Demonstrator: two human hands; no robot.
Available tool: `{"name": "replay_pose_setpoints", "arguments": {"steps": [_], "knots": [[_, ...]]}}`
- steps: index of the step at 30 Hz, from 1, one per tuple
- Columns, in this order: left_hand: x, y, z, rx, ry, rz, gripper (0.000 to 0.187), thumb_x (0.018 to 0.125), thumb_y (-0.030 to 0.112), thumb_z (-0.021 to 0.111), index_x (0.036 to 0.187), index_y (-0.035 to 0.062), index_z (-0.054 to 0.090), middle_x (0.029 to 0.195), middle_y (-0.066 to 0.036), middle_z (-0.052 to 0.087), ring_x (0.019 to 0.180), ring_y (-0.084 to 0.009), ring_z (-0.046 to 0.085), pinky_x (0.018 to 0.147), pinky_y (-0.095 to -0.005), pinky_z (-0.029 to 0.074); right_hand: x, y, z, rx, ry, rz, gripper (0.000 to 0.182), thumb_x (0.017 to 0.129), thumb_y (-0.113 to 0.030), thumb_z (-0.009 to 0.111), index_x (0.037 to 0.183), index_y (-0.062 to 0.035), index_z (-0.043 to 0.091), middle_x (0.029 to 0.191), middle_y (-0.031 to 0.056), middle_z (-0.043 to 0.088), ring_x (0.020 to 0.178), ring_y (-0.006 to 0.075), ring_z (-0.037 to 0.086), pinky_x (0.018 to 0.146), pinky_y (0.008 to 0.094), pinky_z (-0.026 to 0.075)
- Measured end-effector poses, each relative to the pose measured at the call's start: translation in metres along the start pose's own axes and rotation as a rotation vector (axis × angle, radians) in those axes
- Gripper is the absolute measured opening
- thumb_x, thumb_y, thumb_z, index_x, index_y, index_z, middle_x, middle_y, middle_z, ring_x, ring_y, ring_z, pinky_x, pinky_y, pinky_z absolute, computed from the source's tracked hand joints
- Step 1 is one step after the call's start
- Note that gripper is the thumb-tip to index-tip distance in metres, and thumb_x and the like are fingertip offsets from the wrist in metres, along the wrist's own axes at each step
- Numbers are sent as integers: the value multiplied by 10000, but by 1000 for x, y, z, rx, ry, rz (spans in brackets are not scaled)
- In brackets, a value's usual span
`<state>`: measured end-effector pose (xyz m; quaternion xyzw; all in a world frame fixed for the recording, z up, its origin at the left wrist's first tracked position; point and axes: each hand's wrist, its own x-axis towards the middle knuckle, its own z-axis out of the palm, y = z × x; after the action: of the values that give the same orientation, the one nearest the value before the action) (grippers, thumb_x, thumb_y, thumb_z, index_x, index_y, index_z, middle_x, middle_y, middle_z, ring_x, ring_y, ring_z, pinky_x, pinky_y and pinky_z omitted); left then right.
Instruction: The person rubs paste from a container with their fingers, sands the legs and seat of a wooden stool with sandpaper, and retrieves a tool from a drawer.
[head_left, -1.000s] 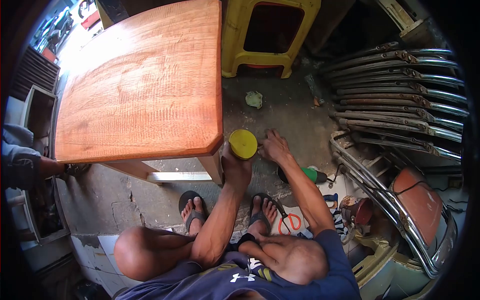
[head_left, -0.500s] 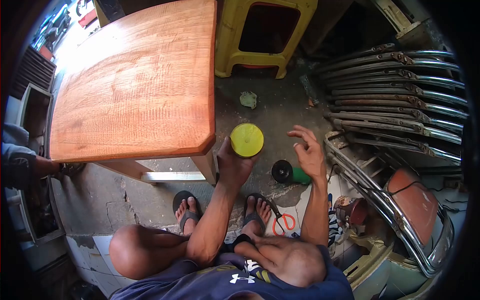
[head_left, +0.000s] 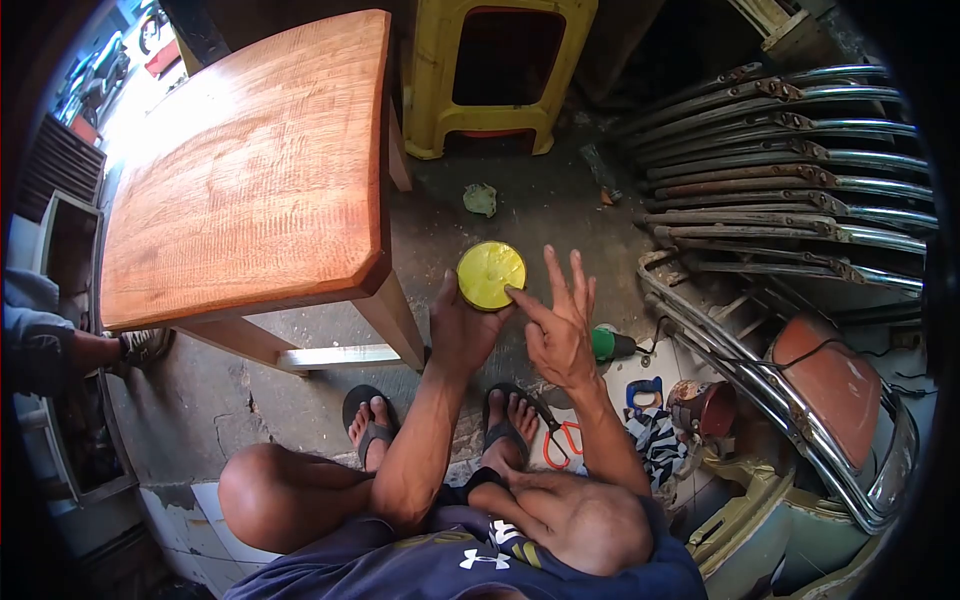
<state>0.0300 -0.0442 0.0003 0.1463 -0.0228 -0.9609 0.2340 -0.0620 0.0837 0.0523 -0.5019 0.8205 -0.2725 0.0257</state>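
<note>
My left hand grips a round tin with a yellow lid and holds it up above the floor, beside the corner of a wooden table. My right hand is spread beside it, fingers apart, with its thumb or forefinger tip touching the lid's right edge. I sit with bare knees, feet in flip-flops on the concrete floor.
A green-bodied grinder and red-handled scissors lie on the floor by my feet. A yellow plastic stool stands behind. Stacked folding chairs fill the right. Another person's arm shows at the left.
My right hand moved from the tin out toward the grinder, then came back and now touches the lid. The tin was lifted slightly; the view shifted right.
</note>
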Motion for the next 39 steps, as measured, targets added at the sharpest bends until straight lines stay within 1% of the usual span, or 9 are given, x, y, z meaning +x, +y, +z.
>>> {"name": "replay_pose_setpoints", "arguments": {"steps": [4, 8, 10, 14, 18, 27, 32, 36, 39], "knots": [[4, 1, 1, -26, -35, 8, 564, 1130, 425, 228, 1484, 32, 425, 1497, -185, 510, 1390, -362, 495, 1185, -567, 371, -5, -8, 2, -22, -94, -107, 514, 803, -4, 613, 1248, -214, 761, 1657, 189, 324, 1544, 492, 180, 1181, 745, 109], [1, -1, 9, -31, -2, -4, 562, 1130, 429, 228, 1492, 40, 414, 1510, -183, 499, 1407, -353, 480, 1199, -575, 344, -3, -2, 1, -73, 69, 0, 506, 820, -22, 630, 1254, -248, 757, 1650, 169, 350, 1536, 496, 207, 1166, 766, 120], [3, -3, 8, -47, -20, -19, 563, 1131, 427, 223, 1494, 39, 412, 1515, -182, 494, 1416, -348, 472, 1206, -571, 333, -3, -10, 0, -74, -31, -131, 501, 827, -16, 623, 1256, -238, 756, 1649, 173, 350, 1537, 494, 203, 1172, 758, 120], [1, -8, 10, -51, -15, -31, 576, 1132, 429, 207, 1500, 34, 406, 1529, -178, 484, 1434, -340, 453, 1218, -556, 311, 5, 2, -5, -145, 81, 16, 468, 839, -34, 629, 1230, -249, 771, 1646, 160, 361, 1535, 492, 218, 1183, 749, 88], [1, -13, 11, -68, -110, -98, 578, 1134, 426, 201, 1503, 28, 400, 1529, -178, 485, 1436, -340, 449, 1220, -550, 310, -4, -11, -12, -41, -45, -125, 465, 841, -20, 616, 1216, -239, 782, 1644, 171, 364, 1545, 483, 189, 1193, 731, 81], [5, -28, 14, -137, -107, -130, 560, 1140, 402, 214, 1475, 16, 442, 1515, -181, 501, 1426, -339, 458, 1228, -518, 309, 6, 2, -20, -167, 84, -65, 428, 840, -44, 621, 1195, -221, 784, 1639, 153, 381, 1550, 457, 202, 1184, 753, 42], [4, -27, 12, -98, -129, -179, 563, 1141, 397, 219, 1486, 3, 426, 1523, -183, 493, 1430, -331, 455, 1241, -491, 296, -1, 1, -21, -208, -64, -125, 478, 828, -52, 637, 1254, -236, 754, 1654, 142, 355, 1553, 454, 195, 1178, 762, 32], [4, -29, 21, -104, -175, -203, 573, 1141, 399, 215, 1504, 1, 410, 1527, -180, 491, 1435, -332, 450, 1245, -481, 290, 6, 4, -19, -224, 71, -64, 454, 834, -76, 653, 1250, -230, 752, 1656, 125, 358, 1555, 443, 201, 1168, 779, 26], [4, -27, 14, -16, -98, -153, 565, 1136, 402, 254, 1511, 9, 410, 1541, -182, 480, 1446, -326, 437, 1247, -477, 277, 3, -3, -16, -263, -13, -212, 397, 851, -149, 684, 1233, -229, 755, 1656, 132, 350, 1560, 442, 180, 1165, 783, 49]]}}
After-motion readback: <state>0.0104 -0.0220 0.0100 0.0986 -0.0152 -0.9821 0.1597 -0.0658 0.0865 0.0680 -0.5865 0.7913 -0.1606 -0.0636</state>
